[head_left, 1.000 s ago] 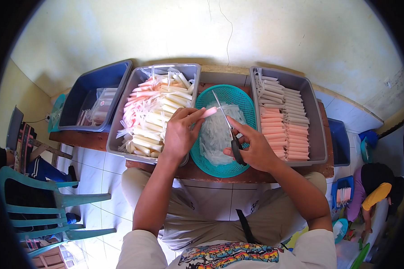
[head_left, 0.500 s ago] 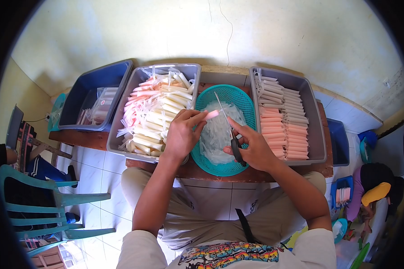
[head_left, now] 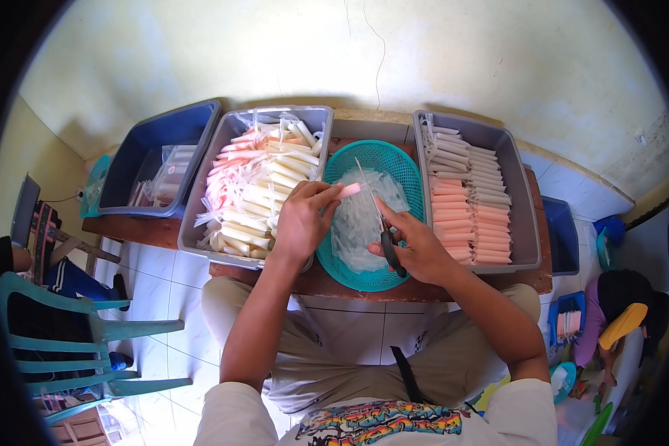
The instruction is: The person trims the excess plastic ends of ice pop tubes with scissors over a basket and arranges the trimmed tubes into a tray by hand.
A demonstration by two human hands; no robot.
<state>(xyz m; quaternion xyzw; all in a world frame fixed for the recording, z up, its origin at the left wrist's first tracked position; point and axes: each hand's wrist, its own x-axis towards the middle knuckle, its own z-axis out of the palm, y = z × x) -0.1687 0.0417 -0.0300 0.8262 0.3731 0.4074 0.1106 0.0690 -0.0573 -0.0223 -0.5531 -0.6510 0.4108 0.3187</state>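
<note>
My left hand (head_left: pixel 302 221) is closed on a pink filled plastic tube (head_left: pixel 348 191), its end poking out past the fingertips toward the right. In my right hand (head_left: pixel 416 245) is a pair of black-handled scissors (head_left: pixel 389 251), blades pointing up and away beside the tube's end. Below both hands stands a turquoise mesh basket (head_left: pixel 410 165), holding a heap of clear plastic scraps (head_left: pixel 364 234). A grey tub (head_left: pixel 191 223) on the left is full of loose pink and cream tubes with long plastic ends. Neatly stacked pink and brownish tubes fill another grey tub (head_left: pixel 525 223) on the right.
The tubs rest on a low brown table (head_left: pixel 334 291) against the wall. A dark blue bin (head_left: pixel 115 178) with plastic packs stands far left. A green plastic chair (head_left: pixel 52 346) is at lower left. Another person (head_left: pixel 621 312) works at the far right near a blue tray (head_left: pixel 569 299).
The scissors and my right hand have shifted very slightly. My left hand still holds the pink tube in nearly the same place.
</note>
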